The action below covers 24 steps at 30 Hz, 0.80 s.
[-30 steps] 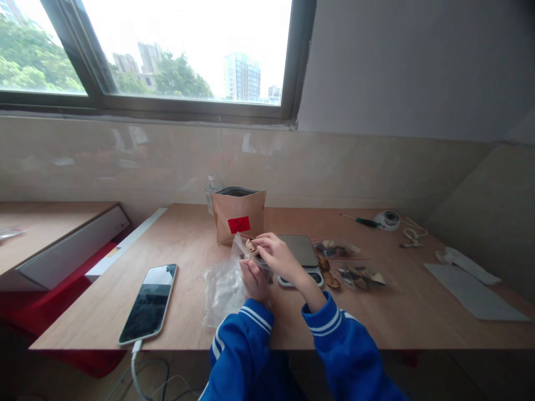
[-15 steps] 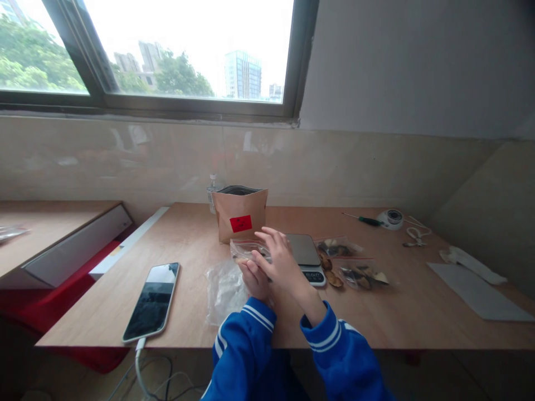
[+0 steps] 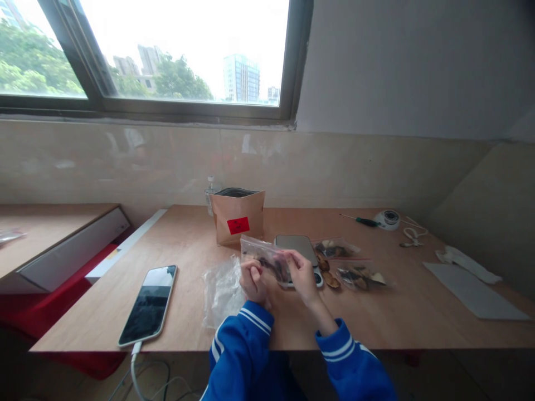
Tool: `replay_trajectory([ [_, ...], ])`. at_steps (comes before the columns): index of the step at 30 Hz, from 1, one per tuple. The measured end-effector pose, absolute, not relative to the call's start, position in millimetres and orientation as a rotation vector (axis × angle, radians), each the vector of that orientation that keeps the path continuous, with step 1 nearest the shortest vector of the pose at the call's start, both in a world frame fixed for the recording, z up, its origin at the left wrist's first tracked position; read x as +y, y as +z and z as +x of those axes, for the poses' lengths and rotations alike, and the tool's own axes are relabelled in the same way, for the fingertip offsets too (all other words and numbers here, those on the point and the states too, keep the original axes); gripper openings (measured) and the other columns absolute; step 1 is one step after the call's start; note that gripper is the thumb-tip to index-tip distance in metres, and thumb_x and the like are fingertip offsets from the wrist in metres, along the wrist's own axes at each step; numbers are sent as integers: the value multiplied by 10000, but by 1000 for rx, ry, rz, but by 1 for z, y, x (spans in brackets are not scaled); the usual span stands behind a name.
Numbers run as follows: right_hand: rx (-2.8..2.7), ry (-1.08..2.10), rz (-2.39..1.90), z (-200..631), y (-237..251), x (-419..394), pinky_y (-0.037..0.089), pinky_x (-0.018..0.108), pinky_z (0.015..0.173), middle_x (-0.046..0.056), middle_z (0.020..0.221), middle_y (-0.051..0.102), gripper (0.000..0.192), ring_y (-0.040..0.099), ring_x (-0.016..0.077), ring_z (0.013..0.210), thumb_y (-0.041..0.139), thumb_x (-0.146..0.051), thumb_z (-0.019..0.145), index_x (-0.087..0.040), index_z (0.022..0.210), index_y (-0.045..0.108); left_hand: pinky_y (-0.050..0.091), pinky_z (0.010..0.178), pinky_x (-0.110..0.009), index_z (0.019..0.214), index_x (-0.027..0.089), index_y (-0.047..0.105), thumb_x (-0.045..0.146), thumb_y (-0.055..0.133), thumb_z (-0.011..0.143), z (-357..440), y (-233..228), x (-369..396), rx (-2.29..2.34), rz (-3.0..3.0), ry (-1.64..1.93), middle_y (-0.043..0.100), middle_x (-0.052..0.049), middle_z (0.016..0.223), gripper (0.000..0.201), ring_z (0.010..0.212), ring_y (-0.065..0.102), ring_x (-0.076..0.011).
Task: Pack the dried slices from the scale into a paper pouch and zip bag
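My left hand (image 3: 253, 281) and my right hand (image 3: 304, 276) together hold a small clear zip bag (image 3: 267, 259) with dark dried pieces inside, lifted just above the wooden table (image 3: 184, 245). Each hand pinches one end of the bag. Right behind the bag sits a small digital scale (image 3: 297, 245). A brown paper pouch (image 3: 238, 218) with a red label stands open further back. A pile of empty clear bags (image 3: 222, 289) lies left of my left hand.
Two filled clear bags (image 3: 358, 275) and loose dried slices lie right of the scale. A phone (image 3: 149, 303) on a cable rests at the left. A screwdriver (image 3: 363, 221), a tape roll (image 3: 388, 219), a small bottle (image 3: 210, 192) and grey sheets (image 3: 472, 289) sit farther off.
My right hand came off the top of the bag and drew back toward me; both hands now hold the bag by its ends, raised and tilted in front of the scale.
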State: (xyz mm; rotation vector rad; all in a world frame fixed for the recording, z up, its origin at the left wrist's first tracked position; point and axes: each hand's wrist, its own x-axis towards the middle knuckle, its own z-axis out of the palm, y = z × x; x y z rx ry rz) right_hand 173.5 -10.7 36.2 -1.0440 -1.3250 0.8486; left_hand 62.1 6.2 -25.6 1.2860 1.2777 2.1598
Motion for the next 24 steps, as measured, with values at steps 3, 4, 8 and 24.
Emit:
replay_trajectory([
  [3, -1173, 776, -1079, 188, 34, -12, 525, 359, 758, 77, 781, 729, 383, 686, 234, 763, 535, -540, 819, -176, 856, 647, 419, 799, -321, 909, 184, 497, 382, 386, 890, 58, -13, 11, 1439, 1199, 2204, 526, -47, 923, 228, 869, 520, -165],
  [4, -1127, 749, -1091, 193, 33, -12, 530, 352, 731, 71, 744, 725, 392, 685, 230, 724, 543, -552, 807, -175, 845, 643, 414, 833, -330, 984, 180, 498, 392, 388, 893, 58, -10, 13, 1436, 1201, 2128, 528, -63, 991, 256, 929, 517, -175],
  [8, -1032, 622, -1127, 207, 24, -15, 522, 305, 630, 42, 633, 693, 401, 658, 201, 609, 534, -567, 803, -176, 819, 623, 435, 796, -319, 1006, 180, 550, 446, 353, 909, 58, -8, 14, 1158, 1442, 1664, 589, -73, 967, 344, 906, 552, -189],
  [24, -1400, 446, -1344, 255, -23, -37, 459, 247, 552, 17, 618, 640, 409, 598, 164, 557, 374, -513, 901, -202, 775, 609, 366, 594, -233, 704, 188, 504, 451, 474, 858, 62, -8, 12, 1039, 1541, 1403, 473, 24, 661, 305, 636, 457, -119],
])
